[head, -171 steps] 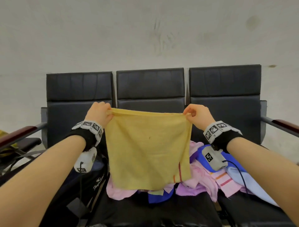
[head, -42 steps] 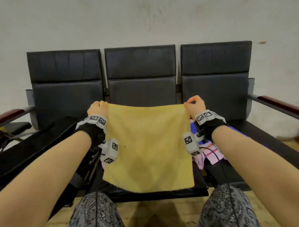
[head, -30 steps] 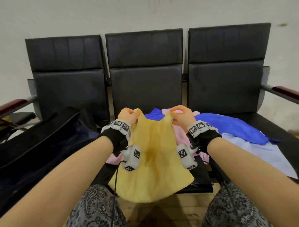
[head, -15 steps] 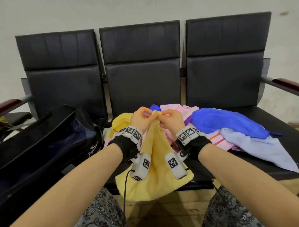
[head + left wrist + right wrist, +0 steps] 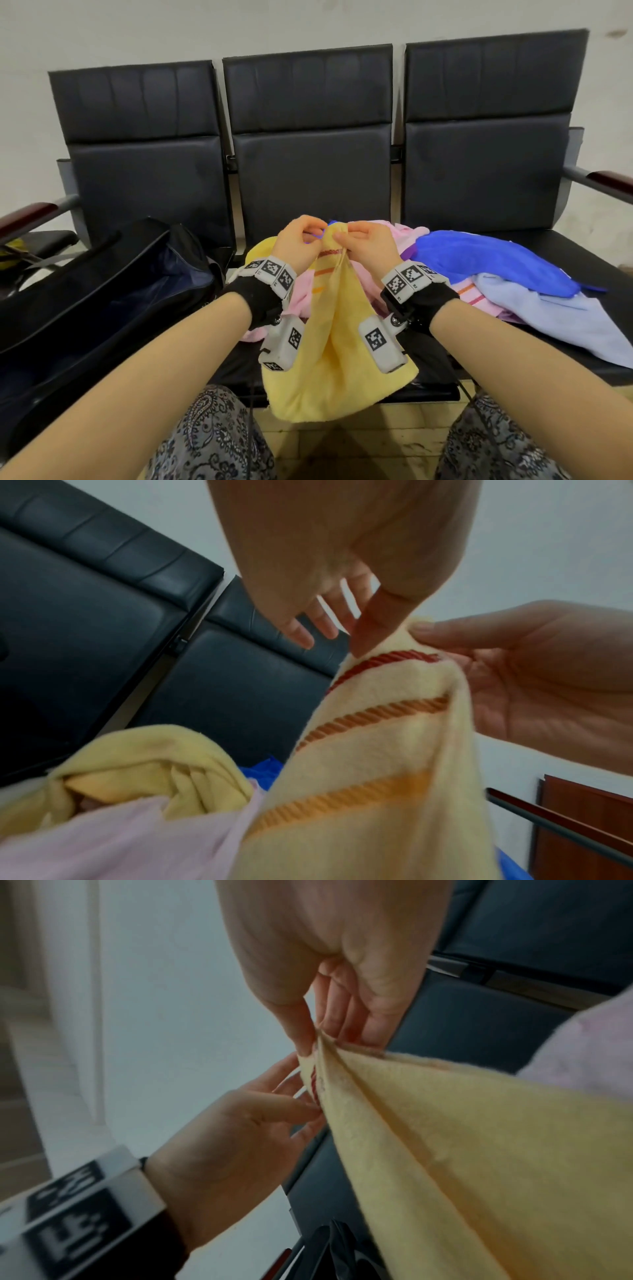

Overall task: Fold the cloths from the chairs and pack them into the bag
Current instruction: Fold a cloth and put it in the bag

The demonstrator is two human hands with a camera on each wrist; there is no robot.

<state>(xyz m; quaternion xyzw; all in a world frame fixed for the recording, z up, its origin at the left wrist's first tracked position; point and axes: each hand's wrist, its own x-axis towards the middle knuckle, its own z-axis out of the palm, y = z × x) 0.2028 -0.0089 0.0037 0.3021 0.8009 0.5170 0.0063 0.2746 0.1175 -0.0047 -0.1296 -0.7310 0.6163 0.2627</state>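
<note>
yellow cloth [image 5: 337, 346] with red and orange stripes, black bag [image 5: 85, 308].

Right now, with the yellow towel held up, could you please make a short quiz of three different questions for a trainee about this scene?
1. True or false: both top corners of the yellow towel are brought together.
2. What holds the towel: A) left hand only, B) right hand only, C) both?
3. On which side of the cloth pile does the open black bag stand?

Key: 1 true; 2 C; 3 the person's left.

Soft even light; head view bows at edges, wrist views dim, blurred.
</note>
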